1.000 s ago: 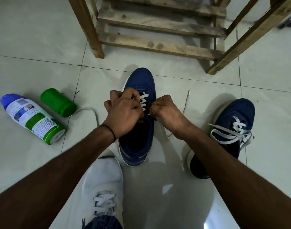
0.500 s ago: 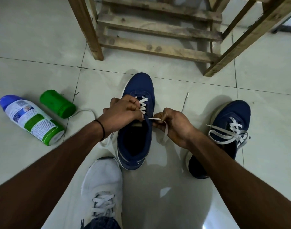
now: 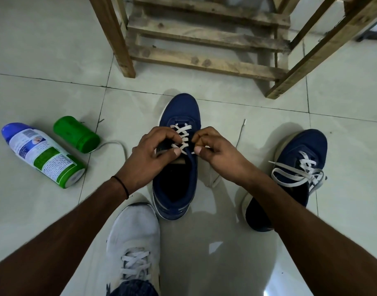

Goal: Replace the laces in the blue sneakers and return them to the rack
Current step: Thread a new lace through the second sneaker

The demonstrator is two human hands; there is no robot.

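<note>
A blue sneaker (image 3: 180,112) stands on the floor tiles in the middle, toe pointing away from me, with a white lace (image 3: 183,135) crossed through its upper eyelets. My left hand (image 3: 149,159) pinches the lace at the left side of the tongue. My right hand (image 3: 215,150) pinches the lace at the right side. The lace's loose ends trail out on both sides, one tip (image 3: 244,121) lying on the tile to the right. The second blue sneaker (image 3: 301,150) sits to the right, laced with loose white loops. The wooden rack (image 3: 204,60) stands just beyond.
A spray can (image 3: 42,154) with a white and green label lies on its side at the left, its green cap (image 3: 76,134) beside it. My own foot in a white shoe (image 3: 134,231) rests at the bottom centre, close to the middle sneaker's heel.
My right hand has come back up from the sneaker's right side to the eyelets, taking up the slack lace. Both hands now meet over the tongue.
</note>
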